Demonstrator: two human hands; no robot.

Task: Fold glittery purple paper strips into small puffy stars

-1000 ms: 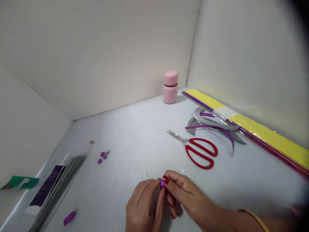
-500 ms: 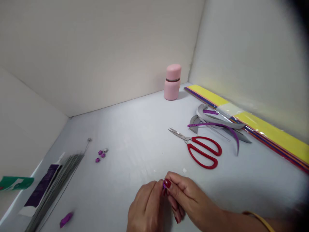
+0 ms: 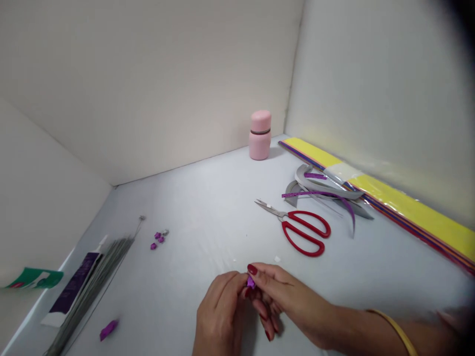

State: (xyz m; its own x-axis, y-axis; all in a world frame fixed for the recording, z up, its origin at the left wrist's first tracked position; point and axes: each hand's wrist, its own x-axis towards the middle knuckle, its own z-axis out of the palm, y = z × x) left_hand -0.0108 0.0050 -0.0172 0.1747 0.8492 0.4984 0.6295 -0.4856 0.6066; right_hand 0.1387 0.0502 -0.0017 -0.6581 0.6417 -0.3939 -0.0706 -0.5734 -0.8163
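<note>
A small purple folded paper star is pinched between my two hands near the front of the table. My left hand grips it from the left, fingertips closed, the thumb mostly hidden. From the right, my right hand holds it too, thumb and index finger at the star and the other fingers curled below. Beyond the hands lie red-handled scissors, blades pointing left. Several small purple stars and a silver one are grouped to the left on the table.
Grey and purple paper strips lie at the right, by a packet of coloured paper. A pink flask stands at the back. At left are a purple-and-white tube, thin wires and a purple piece.
The purple star shows more clearly between my fingertips, as my right thumb and finger have shifted on it. The whole view has moved slightly.
</note>
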